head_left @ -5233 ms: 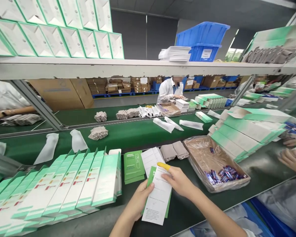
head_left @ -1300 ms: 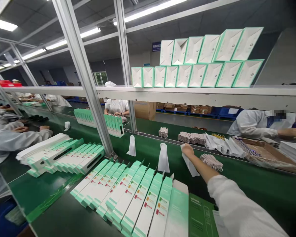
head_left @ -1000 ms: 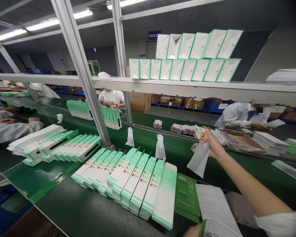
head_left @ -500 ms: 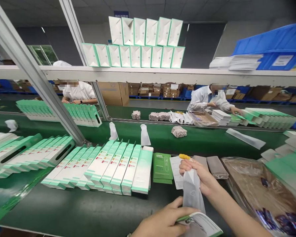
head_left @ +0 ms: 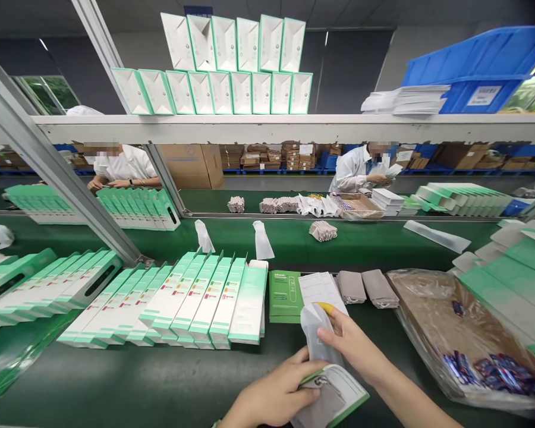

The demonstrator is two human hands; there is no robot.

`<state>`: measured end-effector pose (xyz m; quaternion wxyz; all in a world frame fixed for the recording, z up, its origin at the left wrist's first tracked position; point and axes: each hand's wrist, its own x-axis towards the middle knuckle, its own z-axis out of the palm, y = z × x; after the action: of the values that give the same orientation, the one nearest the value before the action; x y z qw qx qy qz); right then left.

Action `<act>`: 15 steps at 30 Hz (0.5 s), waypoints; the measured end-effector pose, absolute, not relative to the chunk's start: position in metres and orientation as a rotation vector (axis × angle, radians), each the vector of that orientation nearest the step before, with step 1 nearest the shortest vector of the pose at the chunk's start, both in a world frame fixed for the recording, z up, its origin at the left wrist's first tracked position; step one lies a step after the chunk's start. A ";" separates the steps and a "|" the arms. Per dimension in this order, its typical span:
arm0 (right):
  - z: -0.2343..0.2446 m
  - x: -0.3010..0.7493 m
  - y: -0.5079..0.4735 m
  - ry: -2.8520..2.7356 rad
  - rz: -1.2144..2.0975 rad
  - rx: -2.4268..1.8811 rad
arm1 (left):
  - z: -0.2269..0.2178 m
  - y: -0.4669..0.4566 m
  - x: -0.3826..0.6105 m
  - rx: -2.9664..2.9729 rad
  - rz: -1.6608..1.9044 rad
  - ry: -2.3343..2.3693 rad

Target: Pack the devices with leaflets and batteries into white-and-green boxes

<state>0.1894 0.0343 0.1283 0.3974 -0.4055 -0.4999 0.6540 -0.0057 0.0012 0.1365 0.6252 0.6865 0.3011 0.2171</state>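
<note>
My left hand [head_left: 274,383] is closed on a green-and-white booklet [head_left: 350,386], with a grey cloth pouch [head_left: 323,405] lying against it. My right hand [head_left: 350,342], with a yellow cover on one fingertip, grips the upper end of a translucent white plastic bag [head_left: 315,333]. The bag's lower end reaches down behind the left fingers; whether they also pinch it is hidden. Just beyond the hands lie green booklets [head_left: 285,297] and white printed sheets [head_left: 323,289]. Two folded grey pouches [head_left: 351,286] rest to the right of the sheets.
Green-and-white boxes [head_left: 214,300] stand in a leaning row on the left. At right sits a plastic-lined carton [head_left: 421,339] with small shiny packets [head_left: 503,371]. A metal post [head_left: 89,208] slants up at left. Two people work across the belt [head_left: 214,233].
My right hand and the bag have come lower and left, nearer the left hand. The booklet is raised more into view. The camera view has shifted, and the right-hand co-worker now holds papers up.
</note>
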 end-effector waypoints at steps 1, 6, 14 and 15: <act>0.129 0.192 0.036 -1.328 1.648 -1.023 | 0.134 0.001 -0.006 1.573 0.504 0.691; 0.139 0.225 0.052 -1.110 1.505 -1.170 | 0.105 -0.001 -0.009 1.022 0.754 0.833; 0.136 0.201 0.026 -1.204 1.549 -1.225 | 0.078 0.006 0.015 0.401 1.058 0.875; 0.130 0.188 0.021 -1.283 1.467 -1.256 | 0.079 0.006 0.019 0.414 1.062 0.851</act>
<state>0.1878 0.0206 0.1298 0.3999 -0.4964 -0.5072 0.5800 0.0190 0.0062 0.0788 0.7577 0.1898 0.3905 0.4872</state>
